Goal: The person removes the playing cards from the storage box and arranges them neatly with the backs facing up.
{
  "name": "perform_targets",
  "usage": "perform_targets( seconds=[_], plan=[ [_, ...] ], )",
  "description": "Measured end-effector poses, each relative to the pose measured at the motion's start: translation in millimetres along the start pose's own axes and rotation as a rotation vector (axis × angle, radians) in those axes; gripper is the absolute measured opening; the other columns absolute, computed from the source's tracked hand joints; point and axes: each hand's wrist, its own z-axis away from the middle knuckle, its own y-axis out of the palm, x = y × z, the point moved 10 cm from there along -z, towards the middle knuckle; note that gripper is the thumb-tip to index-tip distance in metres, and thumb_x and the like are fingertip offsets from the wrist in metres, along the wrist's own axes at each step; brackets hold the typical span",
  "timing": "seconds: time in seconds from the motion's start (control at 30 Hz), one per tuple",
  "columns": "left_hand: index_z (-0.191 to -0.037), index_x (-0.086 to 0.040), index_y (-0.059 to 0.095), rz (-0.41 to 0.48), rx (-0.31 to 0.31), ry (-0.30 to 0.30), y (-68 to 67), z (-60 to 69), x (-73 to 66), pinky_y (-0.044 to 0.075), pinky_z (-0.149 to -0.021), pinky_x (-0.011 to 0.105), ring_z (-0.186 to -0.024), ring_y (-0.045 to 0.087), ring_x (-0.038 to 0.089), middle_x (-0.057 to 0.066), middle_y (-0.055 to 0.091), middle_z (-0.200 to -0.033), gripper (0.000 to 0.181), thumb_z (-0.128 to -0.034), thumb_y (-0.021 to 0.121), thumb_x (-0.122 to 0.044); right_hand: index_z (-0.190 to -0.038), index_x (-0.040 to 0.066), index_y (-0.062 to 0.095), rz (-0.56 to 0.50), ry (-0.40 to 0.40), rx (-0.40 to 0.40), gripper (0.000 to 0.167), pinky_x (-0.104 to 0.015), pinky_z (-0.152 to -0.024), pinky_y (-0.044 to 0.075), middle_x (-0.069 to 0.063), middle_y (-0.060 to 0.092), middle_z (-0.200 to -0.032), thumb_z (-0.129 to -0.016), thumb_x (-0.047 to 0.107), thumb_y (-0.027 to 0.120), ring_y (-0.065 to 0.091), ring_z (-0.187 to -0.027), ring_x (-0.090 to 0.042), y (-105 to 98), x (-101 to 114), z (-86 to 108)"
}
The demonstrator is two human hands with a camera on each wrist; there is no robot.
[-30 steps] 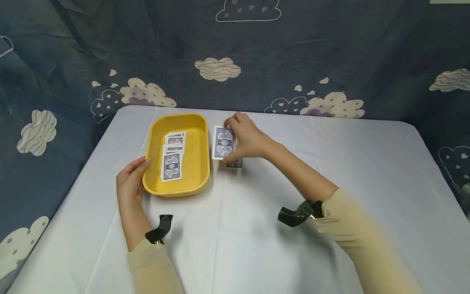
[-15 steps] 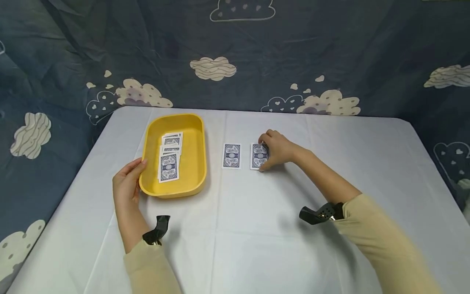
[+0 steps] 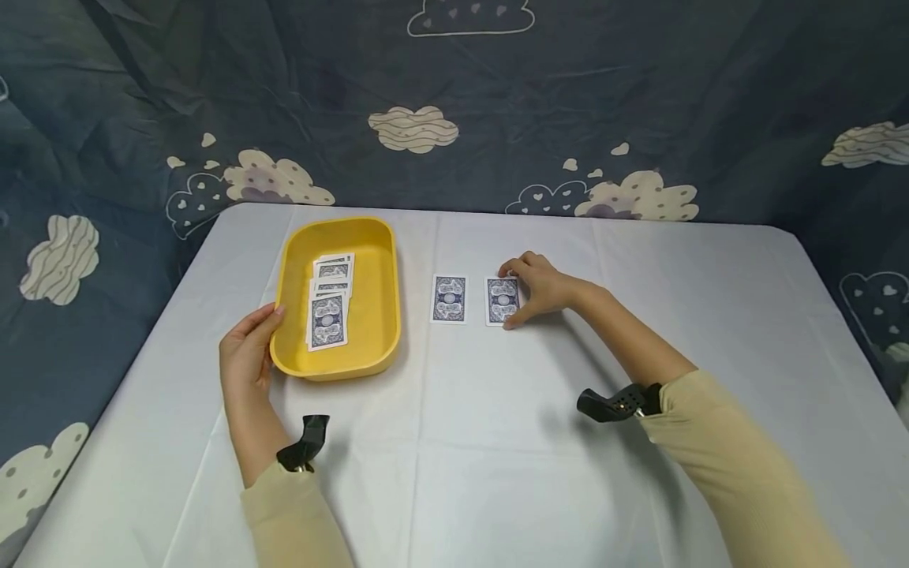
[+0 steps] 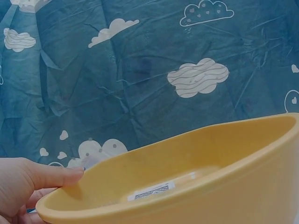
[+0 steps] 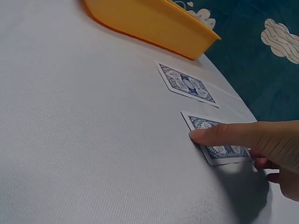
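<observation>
My left hand grips the left rim of a yellow tray, its thumb over the edge and its fingers outside. Inside the tray, several playing cards overlap in a column, with patterned blue backs up. My right hand holds a playing card by its two short ends, thumb at the near end and fingers at the far end. That card is at the tabletop, back up. Left of it lies another playing card, apart and untouched. In the right wrist view, the thumb covers part of the held card.
A white cloth covers the table. Behind it hangs a dark blue curtain with cloud prints. Black wrist cameras sit on both forearms. The tray stands left of the two loose cards.
My right hand has carried a card from beside the tray rightward and down to the table, uncovering the other card. Over the last half second it barely moved. The left hand keeps its grip.
</observation>
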Motion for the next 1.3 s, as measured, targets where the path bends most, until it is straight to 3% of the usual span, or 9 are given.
perform_targets(
  seconds=[0.23, 0.43, 0.6, 0.77, 0.9, 1.03, 1.3],
  plan=[
    [-0.097, -0.011, 0.069, -0.019, -0.01, 0.011, -1.8, 1.4, -1.1, 0.052, -0.071, 0.016, -0.093, 0.06, 0.012, 0.001, 0.06, -0.101, 0.026, -0.0731, 0.078, -0.012, -0.126, 0.012, 0.045, 0.048, 0.0, -0.019, 0.086, -0.047, -0.094, 0.035, -0.016, 0.043, -0.118, -0.057, 0.047, 0.084, 0.038, -0.108, -0.031, 0, -1, -4.3],
    [-0.099, -0.011, 0.069, -0.055, -0.013, 0.047, -2.2, 1.4, 1.1, 0.052, -0.073, 0.016, -0.092, 0.06, 0.011, 0.0, 0.06, -0.102, 0.028, -0.0735, 0.079, -0.015, -0.123, 0.016, 0.05, 0.135, -0.009, -0.161, 0.082, -0.047, -0.087, 0.037, -0.011, 0.051, -0.11, -0.059, 0.06, 0.076, 0.045, -0.099, -0.026, -18, 11, -3.0],
    [-0.098, -0.01, 0.068, -0.027, -0.006, 0.035, -1.9, 1.5, 0.4, 0.052, -0.072, 0.016, -0.093, 0.06, 0.012, 0.001, 0.06, -0.102, 0.026, -0.0735, 0.078, -0.013, -0.118, 0.016, 0.055, 0.184, -0.043, -0.278, 0.075, -0.041, -0.08, 0.045, -0.007, 0.052, -0.111, -0.064, 0.065, 0.069, 0.049, -0.094, -0.023, -36, 47, -7.8],
    [-0.097, -0.01, 0.068, -0.001, 0.01, 0.015, 1.1, 0.9, 0.0, 0.052, -0.07, 0.016, -0.092, 0.06, 0.012, 0.002, 0.059, -0.101, 0.027, -0.0725, 0.079, -0.012, -0.117, 0.018, 0.052, 0.219, -0.073, -0.306, 0.072, -0.04, -0.073, 0.049, -0.004, 0.05, -0.115, -0.067, 0.069, 0.064, 0.048, -0.094, -0.021, -43, 86, -19.3],
    [-0.097, -0.01, 0.068, -0.026, 0.009, 0.04, 0.4, 0.5, -1.4, 0.053, -0.069, 0.016, -0.088, 0.061, 0.011, 0.002, 0.06, -0.099, 0.027, -0.0725, 0.079, -0.015, -0.115, 0.018, 0.051, 0.2, -0.117, -0.322, 0.071, -0.039, -0.071, 0.049, -0.004, 0.048, -0.115, -0.067, 0.069, 0.063, 0.046, -0.094, -0.02, -41, 119, -30.8],
    [-0.099, -0.012, 0.068, -0.076, 0.006, 0.053, 0.6, 0.2, -1.2, 0.053, -0.07, 0.016, -0.087, 0.061, 0.009, 0.0, 0.06, -0.099, 0.027, -0.0745, 0.078, -0.019, -0.114, 0.016, 0.052, 0.197, -0.179, -0.33, 0.07, -0.035, -0.071, 0.049, -0.004, 0.047, -0.112, -0.067, 0.067, 0.065, 0.044, -0.094, -0.02, -32, 154, -43.6],
    [-0.094, -0.012, 0.068, -0.039, 0.009, 0.031, 0.2, -0.8, 0.9, 0.052, -0.064, 0.017, -0.081, 0.061, 0.009, 0.001, 0.061, -0.095, 0.022, -0.0741, 0.078, -0.016, -0.111, 0.013, 0.055, 0.232, -0.353, -0.261, 0.068, -0.028, -0.073, 0.041, -0.002, 0.048, -0.1, -0.066, 0.062, 0.07, 0.044, -0.087, -0.017, 13, 222, -67.6]
  ],
)
